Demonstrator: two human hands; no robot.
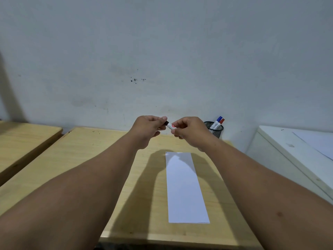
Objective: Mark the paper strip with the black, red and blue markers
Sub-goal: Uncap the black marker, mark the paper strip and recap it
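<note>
A white paper strip (183, 186) lies lengthwise on the wooden desk (86, 159); a small dark mark shows at its far left corner. Above the strip's far end both hands hold the black marker (170, 125). My left hand (146, 129) pinches the black cap end, and my right hand (189, 131) grips the white barrel. Whether the cap is on or coming off, I cannot tell. The blue marker (217, 121) and the red marker (220, 122) stand in a black mesh cup (214, 129) at the back right of the desk.
A second wooden desk (23, 139) stands to the left across a narrow gap. A white cabinet (288, 152) with a sheet of paper on top stands to the right. A grey wall runs close behind the desk.
</note>
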